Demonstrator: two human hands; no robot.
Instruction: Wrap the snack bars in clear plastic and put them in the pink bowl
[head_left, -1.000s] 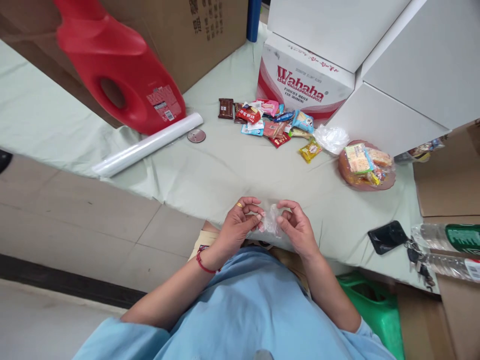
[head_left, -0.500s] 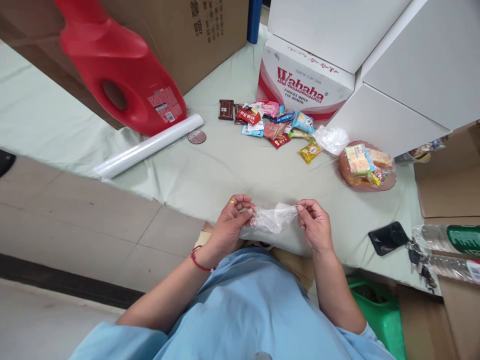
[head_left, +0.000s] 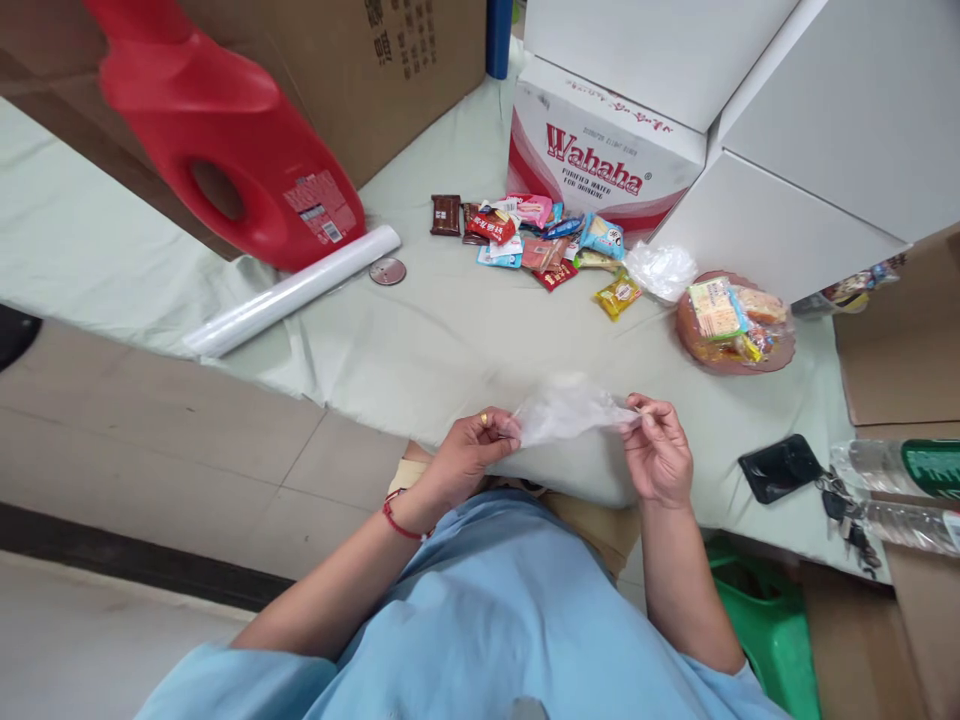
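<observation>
Stretched between my two hands is a thin clear plastic bag [head_left: 566, 410], blurred a little by motion, above the front edge of the table. My left hand [head_left: 476, 450] pinches its left end; a ring and a red cord bracelet show on that side. At the other end, the fingertips of my right hand [head_left: 660, 450] are closed on the plastic. Beyond the hands lies a pile of wrapped snacks [head_left: 525, 240], with a yellow packet [head_left: 617, 296] in front. A crumpled clear plastic bundle [head_left: 661, 270] sits beside a pinkish bowl [head_left: 694, 345] holding several packaged snacks.
A clear plastic roll [head_left: 300, 287], a round metal disc [head_left: 387, 271] and a red jug [head_left: 247, 130] are on the left. Behind stands a Wahaha carton [head_left: 600, 160]. On the right are a black phone or wallet [head_left: 780, 468], keys [head_left: 847, 515] and plastic bottles [head_left: 877, 470].
My right hand has moved to the right, away from the left one. The plastic bag is drawn out wider and billows upward between them. The view has shifted slightly.
</observation>
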